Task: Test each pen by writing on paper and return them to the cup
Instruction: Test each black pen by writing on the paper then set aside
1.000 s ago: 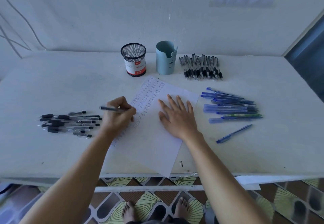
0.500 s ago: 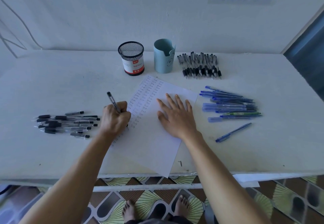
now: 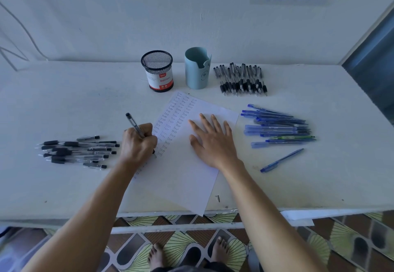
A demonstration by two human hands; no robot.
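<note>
My left hand (image 3: 138, 143) grips a black pen (image 3: 133, 123) in a writing hold, its tip on the left edge of the white paper (image 3: 181, 171), beside columns of the written word "test". My right hand (image 3: 213, 141) lies flat on the paper with fingers spread, pressing it down. A black mesh cup (image 3: 158, 70) with a red and white label and a light blue cup (image 3: 197, 68) stand at the back of the table, beyond the sheet.
Several black pens (image 3: 76, 151) lie in a pile left of my left hand. More black pens (image 3: 242, 78) lie at the back right. Blue pens (image 3: 277, 125) are heaped right of the paper, one blue pen (image 3: 281, 160) apart. The white table (image 3: 64, 101) meets a wall behind.
My left hand turned the pen from lying level to a steep writing angle and lowered its tip onto the paper. The right hand stayed flat on the sheet.
</note>
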